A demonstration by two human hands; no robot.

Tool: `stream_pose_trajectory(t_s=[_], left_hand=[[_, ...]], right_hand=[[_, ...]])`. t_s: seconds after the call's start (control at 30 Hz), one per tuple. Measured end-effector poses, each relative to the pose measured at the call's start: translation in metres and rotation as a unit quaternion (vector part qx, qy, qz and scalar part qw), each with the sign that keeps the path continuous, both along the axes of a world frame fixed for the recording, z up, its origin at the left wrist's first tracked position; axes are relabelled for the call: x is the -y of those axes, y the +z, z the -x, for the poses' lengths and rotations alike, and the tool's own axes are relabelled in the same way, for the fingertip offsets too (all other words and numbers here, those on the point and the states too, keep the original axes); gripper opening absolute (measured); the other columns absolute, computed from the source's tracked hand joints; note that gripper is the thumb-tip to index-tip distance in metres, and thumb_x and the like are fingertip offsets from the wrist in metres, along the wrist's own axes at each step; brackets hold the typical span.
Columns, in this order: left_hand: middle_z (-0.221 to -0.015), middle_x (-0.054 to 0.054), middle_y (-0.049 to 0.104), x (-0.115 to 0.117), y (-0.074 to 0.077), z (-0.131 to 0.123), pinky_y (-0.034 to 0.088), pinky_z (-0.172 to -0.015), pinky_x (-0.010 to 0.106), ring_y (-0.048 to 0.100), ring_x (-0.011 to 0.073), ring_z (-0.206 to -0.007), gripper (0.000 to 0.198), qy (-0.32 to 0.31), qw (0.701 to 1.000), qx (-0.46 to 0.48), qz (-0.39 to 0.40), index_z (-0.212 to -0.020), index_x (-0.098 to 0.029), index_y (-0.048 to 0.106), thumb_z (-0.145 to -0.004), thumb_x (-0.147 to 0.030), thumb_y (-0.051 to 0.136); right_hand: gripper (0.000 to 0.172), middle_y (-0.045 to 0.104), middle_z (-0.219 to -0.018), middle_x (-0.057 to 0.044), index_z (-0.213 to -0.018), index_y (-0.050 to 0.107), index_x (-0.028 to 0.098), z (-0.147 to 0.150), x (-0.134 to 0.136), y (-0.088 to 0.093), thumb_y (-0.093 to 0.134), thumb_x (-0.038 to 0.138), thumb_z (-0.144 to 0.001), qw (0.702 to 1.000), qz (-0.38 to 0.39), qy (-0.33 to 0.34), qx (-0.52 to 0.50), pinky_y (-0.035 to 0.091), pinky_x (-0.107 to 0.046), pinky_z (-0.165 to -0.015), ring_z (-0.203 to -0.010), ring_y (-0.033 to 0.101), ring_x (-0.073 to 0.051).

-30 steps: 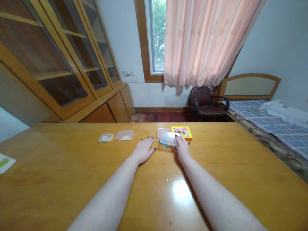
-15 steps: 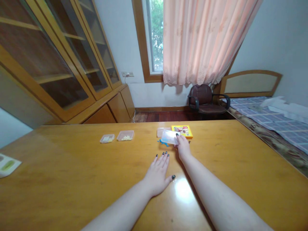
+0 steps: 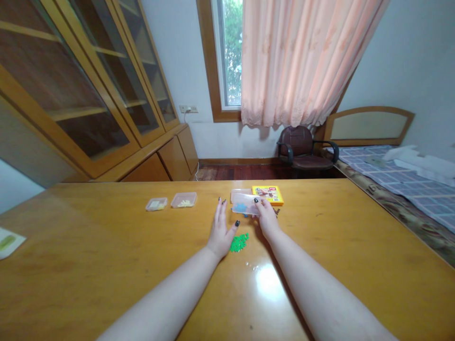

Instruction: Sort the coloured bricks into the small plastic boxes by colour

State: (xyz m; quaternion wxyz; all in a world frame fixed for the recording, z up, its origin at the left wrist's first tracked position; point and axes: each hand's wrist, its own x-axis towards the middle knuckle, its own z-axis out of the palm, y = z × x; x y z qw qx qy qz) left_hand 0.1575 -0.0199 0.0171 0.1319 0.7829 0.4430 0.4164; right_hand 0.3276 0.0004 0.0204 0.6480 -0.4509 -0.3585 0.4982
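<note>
My right hand (image 3: 267,219) grips the right end of a clear plastic box (image 3: 245,206), thumb on top. Blue pieces (image 3: 245,215) lie on the table just under it, and more blue shows through the plastic. My left hand (image 3: 220,233) has its fingers stretched out, pointing away from me, and holds nothing. Beside its thumb lies a pile of small green pieces (image 3: 239,242). Behind the held box are another clear plastic tray (image 3: 237,193) and a yellow printed box (image 3: 273,195). Some brown pieces (image 3: 277,211) show past my right hand.
Two clear boxes stand farther left, one with cream pieces (image 3: 185,203), the other a smaller lidded box (image 3: 156,204). A few tiny clear bits (image 3: 251,267) lie nearer me. A white card (image 3: 10,242) sits at the table's left edge. Beyond stands an office chair (image 3: 302,147).
My left hand has moved left and lifted off the green pieces it was covering. My right hand has shifted the clear box slightly left and nearer, over the blue pieces.
</note>
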Motion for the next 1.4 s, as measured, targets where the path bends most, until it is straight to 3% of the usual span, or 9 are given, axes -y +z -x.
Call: stream_pose_trajectory(t_s=[0.13, 0.2, 0.3, 0.4, 0.6, 0.9, 1.1, 1.27, 1.4], left_hand=[[-0.144, 0.012, 0.021, -0.031, 0.014, 0.006, 0.013, -0.108, 0.047, 0.017, 0.0275, -0.133, 0.073, -0.145, 0.98, -0.118, -0.073, -0.138, -0.02, 0.023, -0.077, -0.047, 0.052], [-0.144, 0.012, 0.02, -0.038, 0.018, 0.009, 0.011, -0.108, 0.049, 0.015, 0.0285, -0.133, 0.076, -0.14, 0.979, -0.137, -0.061, -0.137, -0.02, 0.024, -0.074, -0.045, 0.057], [-0.146, 0.013, 0.016, -0.044, 0.013, 0.015, 0.015, -0.108, 0.048, 0.015, 0.0279, -0.133, 0.076, -0.1, 0.993, -0.064, 0.001, -0.139, -0.019, 0.019, -0.076, -0.04, 0.057], [-0.136, 0.013, 0.036, -0.051, 0.004, 0.02, 0.027, -0.104, 0.043, 0.035, 0.0249, -0.125, 0.069, -0.124, 0.988, 0.018, 0.091, -0.136, -0.019, 0.025, -0.077, -0.037, 0.056], [-0.123, 0.014, 0.05, -0.062, -0.005, 0.018, 0.034, -0.099, 0.042, 0.048, 0.0268, -0.112, 0.065, -0.115, 0.974, 0.147, 0.128, -0.123, -0.015, 0.043, -0.069, -0.043, 0.065], [-0.128, 0.017, 0.046, -0.055, -0.005, 0.008, 0.034, -0.101, 0.043, 0.045, 0.0272, -0.117, 0.073, -0.219, 0.897, 0.299, 0.24, -0.126, -0.014, 0.041, -0.065, -0.045, 0.068], [-0.133, 0.016, 0.041, -0.039, 0.007, -0.004, 0.034, -0.102, 0.042, 0.044, 0.026, -0.118, 0.072, -0.178, 0.9, 0.306, 0.254, -0.126, -0.013, 0.042, -0.062, -0.029, 0.072], [-0.131, 0.013, 0.044, -0.027, 0.023, 0.002, 0.031, -0.104, 0.042, 0.043, 0.0258, -0.119, 0.069, -0.143, 0.936, 0.245, 0.209, -0.125, -0.017, 0.045, -0.062, -0.027, 0.072], [-0.121, 0.011, 0.05, -0.017, 0.033, 0.006, 0.037, -0.099, 0.04, 0.047, 0.0244, -0.114, 0.084, -0.137, 0.925, 0.264, 0.238, -0.134, -0.019, 0.031, -0.061, -0.024, 0.073]], right_hand=[[0.049, 0.061, -0.075, 0.002, -0.118, 0.045, 0.025, 0.003, 0.006, 0.003, 0.057, 0.039, -0.072, 0.997, -0.016, 0.07, -0.007, 0.039, -0.022, -0.044, -0.05, 0.05, -0.011], [0.047, 0.062, -0.078, 0.001, -0.117, 0.047, 0.025, 0.004, 0.006, 0.002, 0.056, 0.038, -0.073, 0.995, -0.016, 0.101, -0.006, 0.04, -0.022, -0.044, -0.049, 0.05, -0.01], [0.04, 0.061, -0.078, 0.001, -0.11, 0.051, 0.023, 0.005, 0.005, -0.003, 0.056, 0.038, -0.073, 0.992, -0.004, 0.125, -0.003, 0.041, -0.023, -0.043, -0.047, 0.048, -0.009], [0.034, 0.061, -0.078, -0.001, -0.102, 0.054, 0.022, 0.007, 0.005, -0.007, 0.053, 0.041, -0.074, 0.991, 0.006, 0.131, 0.033, 0.041, -0.023, -0.044, -0.048, 0.049, -0.01], [0.055, 0.051, -0.122, -0.008, -0.119, 0.046, 0.025, 0.004, 0.007, -0.01, 0.062, 0.044, -0.07, 0.972, -0.123, 0.116, 0.164, 0.044, -0.036, -0.083, -0.1, 0.054, -0.022], [0.049, 0.051, -0.12, -0.01, -0.119, 0.047, 0.022, 0.002, 0.014, -0.004, 0.059, 0.038, -0.074, 0.906, -0.164, 0.052, 0.387, 0.036, -0.042, -0.095, -0.111, 0.047, -0.024], [0.047, 0.051, -0.119, -0.01, -0.121, 0.046, 0.022, 0.0, 0.022, 0.006, 0.056, 0.036, -0.077, 0.896, -0.189, 0.049, 0.399, 0.037, -0.042, -0.094, -0.106, 0.049, -0.023], [0.044, 0.051, -0.119, -0.009, -0.12, 0.049, 0.025, 0.002, 0.027, 0.012, 0.054, 0.038, -0.078, 0.9, -0.222, 0.055, 0.372, 0.035, -0.043, -0.095, -0.109, 0.047, -0.025], [0.042, 0.053, -0.115, -0.009, -0.119, 0.049, 0.025, 0.005, 0.028, 0.011, 0.053, 0.038, -0.079, 0.898, -0.238, 0.072, 0.363, 0.038, -0.04, -0.092, -0.105, 0.049, -0.024]])
